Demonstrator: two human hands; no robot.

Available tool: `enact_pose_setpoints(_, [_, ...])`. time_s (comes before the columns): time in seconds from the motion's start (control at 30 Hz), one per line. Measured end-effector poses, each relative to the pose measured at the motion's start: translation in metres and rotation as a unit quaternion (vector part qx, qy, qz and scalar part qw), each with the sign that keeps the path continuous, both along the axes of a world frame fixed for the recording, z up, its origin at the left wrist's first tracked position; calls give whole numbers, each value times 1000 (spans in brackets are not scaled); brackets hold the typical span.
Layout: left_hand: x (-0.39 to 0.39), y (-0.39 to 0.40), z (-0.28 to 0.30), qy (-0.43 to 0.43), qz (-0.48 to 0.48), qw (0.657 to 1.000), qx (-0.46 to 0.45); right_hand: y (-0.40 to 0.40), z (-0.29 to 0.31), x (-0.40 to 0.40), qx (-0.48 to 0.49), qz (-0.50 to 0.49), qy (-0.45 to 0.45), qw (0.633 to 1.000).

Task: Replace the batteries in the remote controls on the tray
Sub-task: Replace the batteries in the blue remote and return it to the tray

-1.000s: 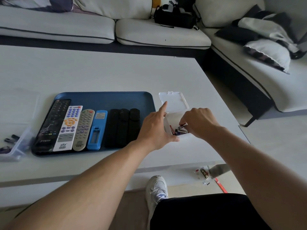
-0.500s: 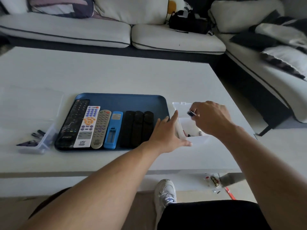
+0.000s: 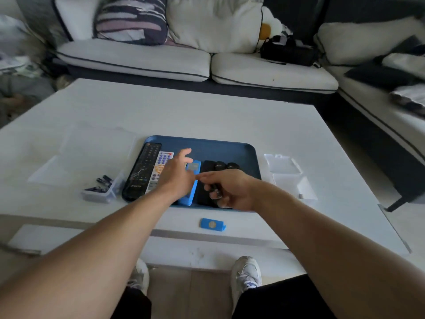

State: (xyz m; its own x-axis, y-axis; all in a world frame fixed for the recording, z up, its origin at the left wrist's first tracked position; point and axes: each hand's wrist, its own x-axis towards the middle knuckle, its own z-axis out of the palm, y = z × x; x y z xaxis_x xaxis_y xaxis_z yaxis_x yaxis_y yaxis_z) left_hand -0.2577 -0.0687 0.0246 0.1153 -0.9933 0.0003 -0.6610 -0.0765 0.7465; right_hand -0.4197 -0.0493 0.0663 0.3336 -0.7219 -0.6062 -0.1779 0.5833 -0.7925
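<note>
The right hand [image 3: 230,188] has its fingers curled around small dark cylinders, probably batteries [image 3: 216,192] – the blur does not let me count them. It hangs over the near part of the three slim black remotes [image 3: 218,168] on the dark blue rectangular plastic tray [image 3: 230,148]. The left hand [image 3: 177,178] is open, fingers spread and relaxed, holding nothing, above the bright blue remote control [image 3: 192,180] and the grey one beside it. All remotes lie side by side, their long axes pointing away from the person, slightly fanned. At the left end is the long black remote control [image 3: 143,171], then the white remote with blue and orange buttons [image 3: 162,165]. A blue battery cover [image 3: 212,224] lies flat on the white table [image 3: 207,116], just in front of the tray. Left of the tray stands a clear plastic box with dark batteries [image 3: 101,188]; right of it – an open clear plastic box [image 3: 289,178].
</note>
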Motion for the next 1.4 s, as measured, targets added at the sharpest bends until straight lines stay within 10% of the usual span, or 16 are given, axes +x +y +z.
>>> enact_pose_setpoints(0.13, [38, 4, -4, 42, 85, 996, -5, -4, -9, 36, -80, 84, 152, 982])
enact_pose_setpoints(0.33, [61, 17, -4, 1, 76, 997, 10, -13, -18, 55, -310, 299, 450, 782])
enact_pose_setpoints(0.47, [64, 20, -7, -5, 36, 999, 7, -13, -25, 59, -340, 311, 487, 742])
enact_pose_setpoints(1.03, [49, 15, 5, 44, 94, 994, 31, 3, -17, 41, -408, 229, 481, 742])
enact_pose_setpoints(1.2, [39, 16, 16, 281, -13, 949, 145, 14, 10, 39, -503, 222, 446, 706])
enact_pose_setpoints(1.3, [37, 16, 13, 326, -17, 933, 149, 14, 17, 35, -463, 255, 429, 733])
enact_pose_setpoints(1.4, [32, 21, 13, 262, 4, 953, 149, 12, 16, 26, -365, 239, 316, 842])
